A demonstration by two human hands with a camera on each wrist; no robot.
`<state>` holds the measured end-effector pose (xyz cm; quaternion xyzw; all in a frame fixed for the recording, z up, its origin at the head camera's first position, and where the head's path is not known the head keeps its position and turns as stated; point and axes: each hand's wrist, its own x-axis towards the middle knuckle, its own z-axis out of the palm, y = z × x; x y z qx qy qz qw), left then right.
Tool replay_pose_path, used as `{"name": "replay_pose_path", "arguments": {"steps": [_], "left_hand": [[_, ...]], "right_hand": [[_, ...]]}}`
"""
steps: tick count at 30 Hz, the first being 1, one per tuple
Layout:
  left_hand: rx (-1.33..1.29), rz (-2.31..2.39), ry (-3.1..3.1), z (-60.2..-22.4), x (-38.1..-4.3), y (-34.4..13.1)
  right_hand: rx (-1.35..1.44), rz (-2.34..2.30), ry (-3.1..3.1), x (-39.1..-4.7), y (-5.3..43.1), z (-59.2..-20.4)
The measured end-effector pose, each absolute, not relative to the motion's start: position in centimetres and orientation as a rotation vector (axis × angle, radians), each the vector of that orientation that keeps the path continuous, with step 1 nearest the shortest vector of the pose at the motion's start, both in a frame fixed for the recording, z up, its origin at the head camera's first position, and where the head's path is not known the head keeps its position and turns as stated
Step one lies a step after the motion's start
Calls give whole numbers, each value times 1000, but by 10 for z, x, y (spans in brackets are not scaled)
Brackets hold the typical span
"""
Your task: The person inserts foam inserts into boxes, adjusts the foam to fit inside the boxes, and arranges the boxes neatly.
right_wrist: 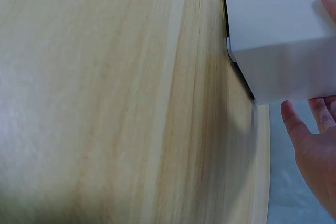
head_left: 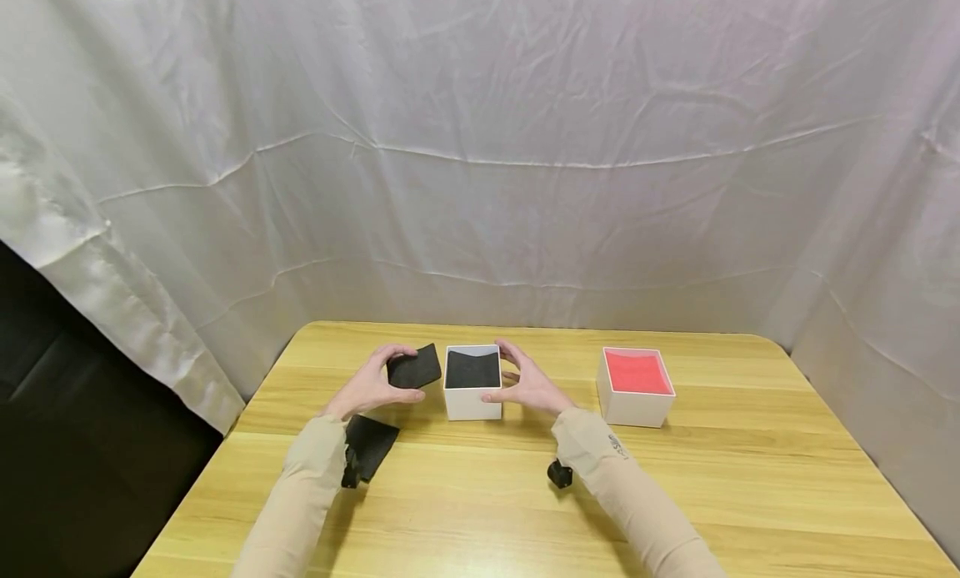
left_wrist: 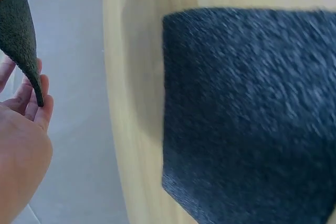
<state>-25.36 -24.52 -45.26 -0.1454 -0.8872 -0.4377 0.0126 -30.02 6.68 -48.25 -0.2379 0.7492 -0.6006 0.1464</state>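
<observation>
My left hand (head_left: 372, 386) holds a dark felt-like square (head_left: 415, 367) between thumb and fingers, just left of a white open box (head_left: 473, 404). In the left wrist view this held square (left_wrist: 18, 30) bends a little between the fingers. The box has black cloth (head_left: 472, 369) inside. My right hand (head_left: 531, 386) grips the box from its right side, thumb at the front and fingers toward the back. In the right wrist view, fingertips show against the box wall (right_wrist: 283, 72). A second dark felt-like square (head_left: 371, 444) lies on the table near my left wrist.
Another white box (head_left: 636, 409), with red cloth (head_left: 637, 371) inside, stands to the right on the wooden table (head_left: 465, 511). Pale curtains (head_left: 525, 211) hang behind the table and at its sides. A black surface (head_left: 75, 428) shows beyond its left edge.
</observation>
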Motion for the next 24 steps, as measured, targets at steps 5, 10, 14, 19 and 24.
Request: {"name": "replay_pose_path", "arguments": {"steps": [5,10,14,19,24], "left_hand": [[-482,-1344,-2767,-445,-253,-237],[-522,-1332,-2768,-440,-255,-228],[-593,-1312,-2750,-438,-259,-219],[-639,-1283,-2771,-434,-264,-205],[-669,-1304,-2799,-432,-269,-193]], "right_hand": [[-686,-1723,2161,-300,67,-482],[-685,-1726,2156,-300,67,-482],[-683,-1735,2146,-301,67,-483],[-687,-1714,2157,-301,68,-483],[-698,-1696,2155,-300,69,-482]]}}
